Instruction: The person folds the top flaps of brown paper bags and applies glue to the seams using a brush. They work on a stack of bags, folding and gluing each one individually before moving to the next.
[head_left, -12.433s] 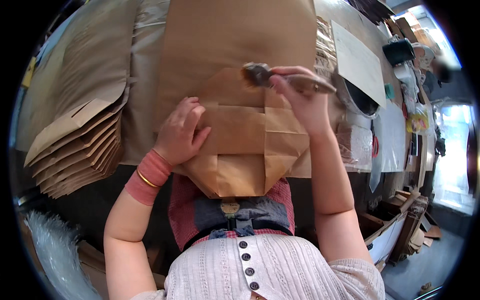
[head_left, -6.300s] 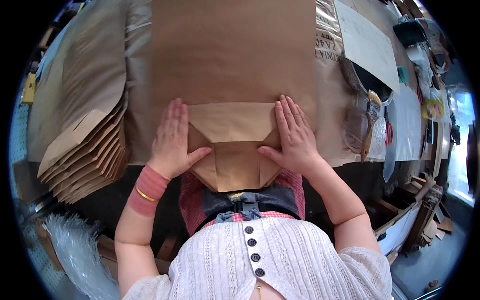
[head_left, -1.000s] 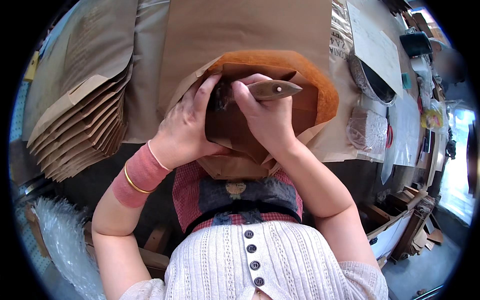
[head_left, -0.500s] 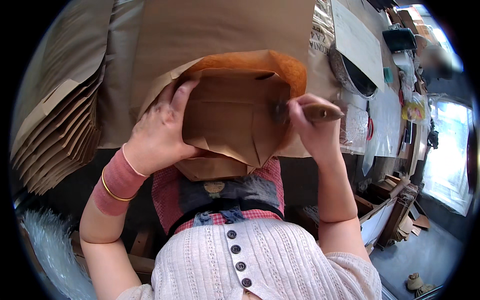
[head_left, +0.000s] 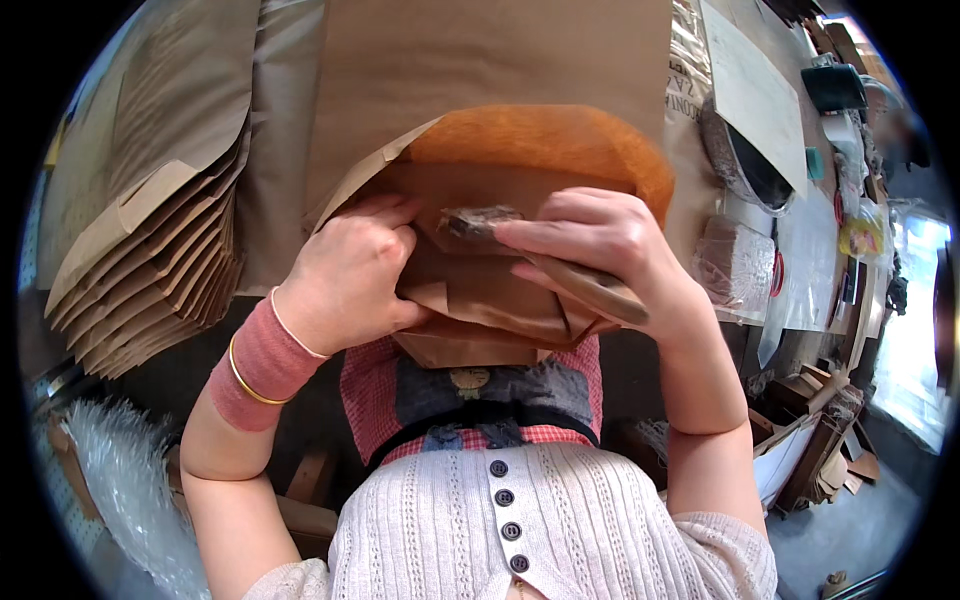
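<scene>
A large brown paper bag [head_left: 500, 50] lies in front of me with its near end spread into a wide mouth. An orange-brown band [head_left: 540, 135] shows along the far rim of that mouth. My left hand [head_left: 350, 265] is closed on the left side of the mouth, fingers curled inside and thumb at the near flap. In my right hand [head_left: 610, 245] is a brush, gripped by its wooden handle [head_left: 590, 290]. The brush's dark bristles [head_left: 478, 220] point left over the opening, near the inner paper; whether they touch is unclear.
At the left, a fanned stack of brown paper bags [head_left: 150, 270] hangs past the table edge. To the right stand a round bowl [head_left: 735, 160] partly under a pale board [head_left: 765, 80], a plastic-wrapped block [head_left: 735, 265] and red-handled scissors [head_left: 777, 275]. Clear plastic strands [head_left: 130, 490] hang lower left.
My right hand has swung the brush from the mouth's right side leftward to its middle. My left fingers have curled in from a spread pose. The whole view has shifted slightly.
</scene>
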